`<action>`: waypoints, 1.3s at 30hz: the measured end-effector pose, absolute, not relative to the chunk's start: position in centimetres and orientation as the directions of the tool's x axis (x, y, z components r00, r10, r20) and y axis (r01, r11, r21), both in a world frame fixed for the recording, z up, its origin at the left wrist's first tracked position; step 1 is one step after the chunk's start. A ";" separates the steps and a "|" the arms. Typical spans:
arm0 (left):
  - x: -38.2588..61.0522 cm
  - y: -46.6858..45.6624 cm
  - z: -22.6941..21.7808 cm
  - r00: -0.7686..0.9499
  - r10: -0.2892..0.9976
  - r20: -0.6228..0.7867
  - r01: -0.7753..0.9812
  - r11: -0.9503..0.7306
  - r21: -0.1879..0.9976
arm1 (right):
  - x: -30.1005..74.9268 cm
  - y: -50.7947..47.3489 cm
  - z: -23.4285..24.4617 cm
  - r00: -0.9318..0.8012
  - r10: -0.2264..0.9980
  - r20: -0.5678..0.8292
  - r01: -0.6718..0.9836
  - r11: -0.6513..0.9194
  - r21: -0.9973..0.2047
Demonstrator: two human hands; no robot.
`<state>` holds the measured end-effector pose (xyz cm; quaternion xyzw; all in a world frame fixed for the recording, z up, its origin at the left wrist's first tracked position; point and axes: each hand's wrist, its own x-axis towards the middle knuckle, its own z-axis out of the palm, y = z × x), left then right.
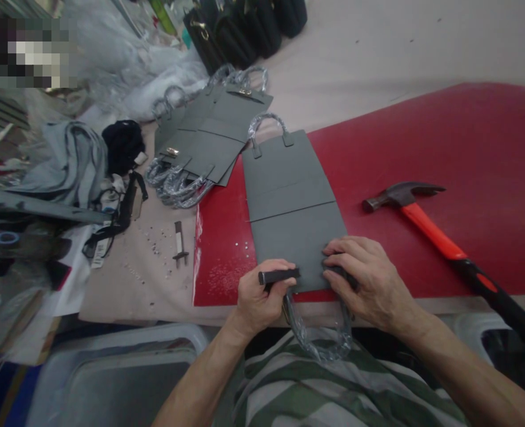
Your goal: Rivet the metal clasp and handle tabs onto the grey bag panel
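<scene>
**2 hands at the near edge of a grey panel**

The grey bag panel [289, 196] lies flat on the red mat [422, 154]. At the panel's near edge, the left hand [256, 299] is clenched round a dark punch [279, 276]. Beside it, the right hand [364, 281] presses down, gripping nothing. A hammer [440, 237] lies right of the panel, and a stack of panels [209, 139] lies beyond it on the bench [355, 53].

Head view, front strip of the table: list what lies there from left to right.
From the left: small metal tool → left hand gripping a dark bar → right hand on the grey bag panel → hammer.
</scene>
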<state>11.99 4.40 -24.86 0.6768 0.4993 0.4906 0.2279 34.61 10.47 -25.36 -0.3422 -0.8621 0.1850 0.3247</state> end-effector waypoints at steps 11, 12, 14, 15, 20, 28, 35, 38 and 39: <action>12.1 4.5 -24.8 0.002 0.907 0.421 0.464 -0.373 0.803 | 34.6 10.5 -25.5 -0.550 0.710 0.440 0.465 0.698 -0.545; 12.1 4.5 -24.8 0.001 0.906 0.423 0.469 -0.374 0.800 | 34.6 10.5 -25.5 -0.548 0.712 0.439 0.466 0.696 -0.547; 12.2 4.5 -24.8 0.004 0.903 0.430 0.468 -0.382 0.797 | 34.5 10.5 -25.5 -0.545 0.713 0.442 0.465 0.695 -0.548; 12.2 4.5 -24.9 0.008 0.901 0.433 0.463 -0.388 0.797 | 34.5 10.5 -25.5 -0.544 0.713 0.443 0.465 0.695 -0.549; 12.2 4.5 -25.1 0.026 0.894 0.447 0.461 -0.407 0.789 | 34.4 10.6 -25.4 -0.538 0.716 0.445 0.468 0.693 -0.549; 12.8 4.7 -25.0 0.049 0.849 0.526 0.575 -0.455 0.680 | 34.4 10.6 -25.7 -0.541 0.713 0.445 0.480 0.697 -0.533; 13.2 4.8 -25.2 0.005 0.869 0.496 0.590 -0.403 0.700 | 34.4 10.5 -25.5 -0.535 0.713 0.453 0.466 0.696 -0.546; 13.0 4.8 -25.2 -0.014 0.879 0.476 0.548 -0.391 0.739 | 34.4 10.5 -25.6 -0.532 0.709 0.462 0.465 0.701 -0.541; 13.0 4.7 -25.2 -0.021 0.881 0.473 0.536 -0.390 0.749 | 34.4 10.5 -25.6 -0.532 0.708 0.464 0.466 0.703 -0.538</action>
